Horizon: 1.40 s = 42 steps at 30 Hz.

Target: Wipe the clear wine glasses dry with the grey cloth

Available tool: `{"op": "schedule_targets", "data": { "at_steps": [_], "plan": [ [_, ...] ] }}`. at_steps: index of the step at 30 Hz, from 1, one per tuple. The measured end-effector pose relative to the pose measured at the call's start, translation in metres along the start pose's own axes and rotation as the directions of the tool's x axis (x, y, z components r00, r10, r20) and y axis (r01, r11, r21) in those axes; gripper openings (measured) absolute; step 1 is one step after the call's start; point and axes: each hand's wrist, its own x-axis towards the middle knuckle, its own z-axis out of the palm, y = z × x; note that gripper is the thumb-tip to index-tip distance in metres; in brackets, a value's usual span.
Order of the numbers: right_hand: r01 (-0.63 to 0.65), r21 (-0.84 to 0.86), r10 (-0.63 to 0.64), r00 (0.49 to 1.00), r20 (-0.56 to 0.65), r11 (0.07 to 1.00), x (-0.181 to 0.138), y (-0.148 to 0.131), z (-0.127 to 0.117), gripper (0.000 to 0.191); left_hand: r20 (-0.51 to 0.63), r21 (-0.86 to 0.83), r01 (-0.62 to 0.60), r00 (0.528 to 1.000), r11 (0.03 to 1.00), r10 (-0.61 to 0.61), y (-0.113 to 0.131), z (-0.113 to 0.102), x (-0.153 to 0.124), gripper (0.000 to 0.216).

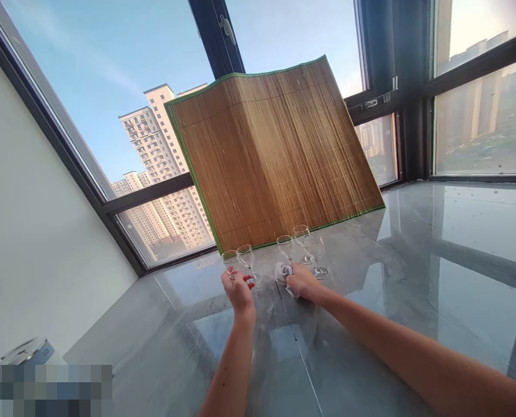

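My left hand is closed around the stem of a clear wine glass, whose bowl shows just above the fingers. Close to its right, a second wine glass stands upright on the grey tiled surface. A crumpled white cloth is gripped in my right hand, down near the surface. Behind and beside that hand are more wine glasses, one at the left, one farther back and one at the right. My right hand hides part of the left one's stem and foot.
A brown bamboo mat with green edging leans against the dark-framed window behind the glasses. A white wall borders the surface on the left. A white and blue round object sits at lower left, partly blurred out.
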Motion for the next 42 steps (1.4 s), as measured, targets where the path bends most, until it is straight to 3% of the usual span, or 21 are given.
{"op": "schedule_targets", "data": {
  "at_steps": [6, 11, 17, 23, 27, 30, 34, 38, 42],
  "plan": [
    [-0.017, -0.133, 0.017, 1.0, 0.004, 0.991, 0.005, -0.009, -0.012, 0.008, 0.132, 0.122, -0.047, 0.991, 0.991, 0.031, -0.006, 0.012, -0.022, 0.035],
    [-0.038, -0.213, 0.042, 0.999, 0.011, 0.976, 0.004, -0.016, -0.015, 0.01, 0.131, 0.187, -0.026, 0.991, 0.982, 0.001, -0.018, 0.011, -0.016, 0.033],
    [-0.093, -0.301, 0.1, 0.995, 0.008, 0.949, -0.009, -0.025, -0.007, 0.033, 0.113, 0.22, 0.0, 0.993, 0.975, -0.026, -0.014, 0.007, -0.014, 0.031],
    [-0.078, -0.31, 0.095, 0.995, 0.039, 0.948, -0.006, -0.023, -0.011, 0.021, 0.17, 0.273, -0.073, 0.985, 0.959, 0.027, -0.017, 0.011, -0.021, 0.03],
    [-0.059, -0.305, 0.073, 0.997, 0.036, 0.951, -0.008, -0.028, -0.013, 0.032, 0.235, 0.333, -0.157, 0.969, 0.93, 0.08, -0.021, 0.012, -0.022, 0.033],
    [-0.007, -0.21, 0.0, 1.0, -0.03, 0.978, -0.017, -0.044, -0.01, 0.049, 0.237, 0.443, -0.245, 0.96, 0.862, 0.15, -0.021, 0.01, -0.02, 0.034],
    [0.213, -0.023, -0.214, 0.965, -0.151, 0.977, -0.035, -0.07, -0.009, 0.06, 0.228, 0.636, -0.349, 0.937, 0.688, 0.265, -0.017, 0.006, -0.023, 0.035],
    [0.4, -0.102, -0.412, 0.895, -0.17, 0.911, -0.049, -0.082, -0.011, 0.068, 0.32, 0.755, -0.403, 0.915, 0.518, 0.246, -0.006, 0.007, -0.036, 0.037],
    [0.468, -0.248, -0.515, 0.838, -0.182, 0.848, -0.052, -0.082, -0.014, 0.073, 0.375, 0.826, -0.415, 0.91, 0.38, 0.18, 0.002, 0.009, -0.046, 0.035]
  ]
}}
